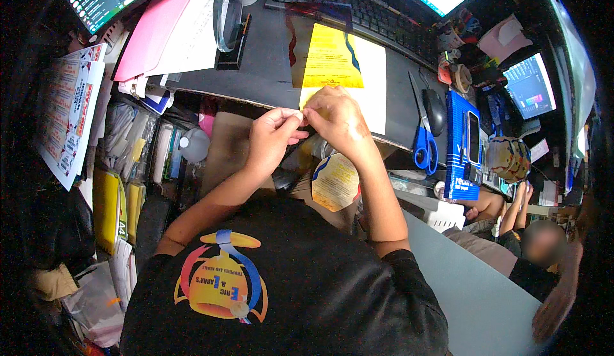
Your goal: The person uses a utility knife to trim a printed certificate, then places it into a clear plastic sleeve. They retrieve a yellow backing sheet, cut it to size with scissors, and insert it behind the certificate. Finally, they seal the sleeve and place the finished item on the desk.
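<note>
While your left hand (272, 135) pinches its fingertips shut on a small yellow sticker (304, 109), your right hand (336, 116) closes its grip on the same piece from the other side, holding it just above the tabletop (268, 68) edge, beside the yellow sheet (331, 55).

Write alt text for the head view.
Left hand and right hand meet at the desk edge, pinching a yellow sticker sheet. Blue scissors lie right; a keyboard lies behind.
</note>
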A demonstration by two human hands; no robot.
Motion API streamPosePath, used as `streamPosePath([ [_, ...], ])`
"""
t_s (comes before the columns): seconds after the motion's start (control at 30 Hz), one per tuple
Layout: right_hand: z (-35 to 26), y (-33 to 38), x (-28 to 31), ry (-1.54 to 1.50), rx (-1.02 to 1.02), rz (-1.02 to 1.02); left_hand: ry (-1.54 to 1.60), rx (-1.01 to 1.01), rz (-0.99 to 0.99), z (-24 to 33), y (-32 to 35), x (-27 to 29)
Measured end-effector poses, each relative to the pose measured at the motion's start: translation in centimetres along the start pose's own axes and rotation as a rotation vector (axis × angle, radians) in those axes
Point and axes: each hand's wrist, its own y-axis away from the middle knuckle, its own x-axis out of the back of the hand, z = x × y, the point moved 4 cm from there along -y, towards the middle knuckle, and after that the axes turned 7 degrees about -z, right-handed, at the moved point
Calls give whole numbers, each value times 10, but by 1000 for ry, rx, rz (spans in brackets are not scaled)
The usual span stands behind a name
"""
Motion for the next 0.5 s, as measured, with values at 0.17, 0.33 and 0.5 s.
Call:
streamPosePath([
  [0.17,7,2,-11,95,-3,42,33,6,-2,-3,0,2],
  [0.33,15,1,-22,238,1,103,-107,-100,60,6,-2,0],
  [0.5,9,2,-15,209,42,183,-56,-144,44,10,-2,-4],
])
